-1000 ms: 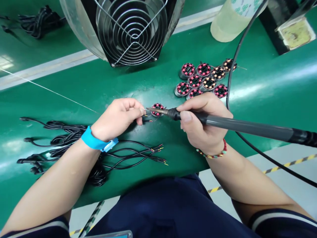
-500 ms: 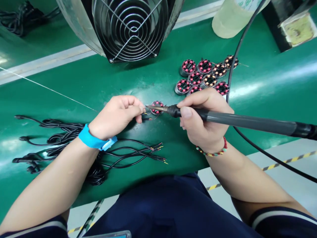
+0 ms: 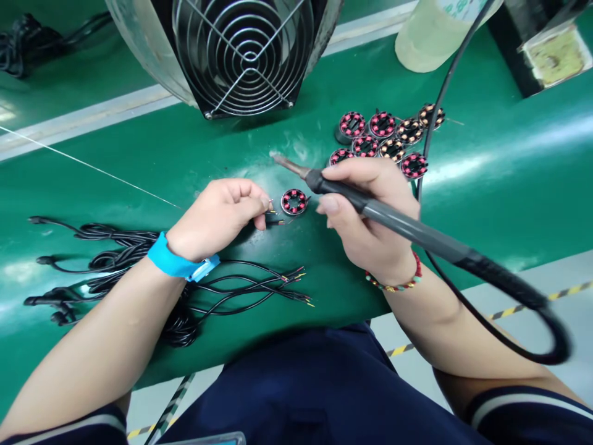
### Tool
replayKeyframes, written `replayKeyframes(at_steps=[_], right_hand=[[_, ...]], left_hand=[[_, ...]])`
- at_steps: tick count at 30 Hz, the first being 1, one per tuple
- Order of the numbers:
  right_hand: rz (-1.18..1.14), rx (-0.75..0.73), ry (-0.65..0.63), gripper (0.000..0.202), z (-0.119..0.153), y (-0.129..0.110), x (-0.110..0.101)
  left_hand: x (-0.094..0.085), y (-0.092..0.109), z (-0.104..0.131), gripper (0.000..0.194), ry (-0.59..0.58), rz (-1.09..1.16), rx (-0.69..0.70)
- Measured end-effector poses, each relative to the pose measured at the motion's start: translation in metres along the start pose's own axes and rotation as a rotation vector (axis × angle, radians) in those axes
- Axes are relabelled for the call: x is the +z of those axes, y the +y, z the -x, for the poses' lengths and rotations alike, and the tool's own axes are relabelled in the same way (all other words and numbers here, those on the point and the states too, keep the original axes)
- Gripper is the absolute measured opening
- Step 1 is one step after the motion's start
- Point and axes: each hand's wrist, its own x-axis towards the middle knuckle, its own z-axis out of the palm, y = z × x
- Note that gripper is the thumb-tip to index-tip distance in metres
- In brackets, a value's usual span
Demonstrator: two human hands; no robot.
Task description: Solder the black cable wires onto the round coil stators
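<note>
My left hand [image 3: 227,213], with a blue wrist strap, pinches a thin wire end just left of a round motor stator [image 3: 294,202] with pink windings. Cable ends with coloured tips show under its fingers. In my right hand [image 3: 370,213] is a soldering iron [image 3: 393,221], held like a pen; its tip is up and left of the stator, touching nothing I can make out. Black cables [image 3: 120,247] lie beneath and left of my left wrist, their stripped ends [image 3: 296,275] fanned out to the right.
A fan with a wire guard [image 3: 250,57] stands at the back. Several stators [image 3: 365,146] are grouped beyond my right hand. Further right are a translucent container [image 3: 424,37] and a sponge tray [image 3: 556,55]. The iron's cord [image 3: 447,80] loops around my right forearm.
The soldering iron's tip has lifted away from the wire by my left hand and swung toward the fan, its rear end dropping toward me. My left hand stays put.
</note>
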Motion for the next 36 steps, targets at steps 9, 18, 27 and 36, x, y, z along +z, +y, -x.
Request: replayKeyframes(at_steps=[9,18,27,36], right_hand=[[0.047,0.058,-0.194,0.027,-0.001,0.004,0.017],[0.167,0.050,-0.308,0.041,-0.005,0.017,0.032],[0.219,-0.037,-0.204,0.042,-0.005,0.011,0.027],[0.067,0.039,-0.268,0.045,-0.002,0.015,0.031]], left_hand=[[0.001,-0.004,-0.002,0.013,0.004,0.024,0.054],[0.003,0.002,0.001,0.015,0.024,-0.032,0.108],[0.005,-0.003,0.001,0.002,0.149,-0.021,0.190],[0.000,-0.006,0.005,0.008,0.087,-0.068,0.253]])
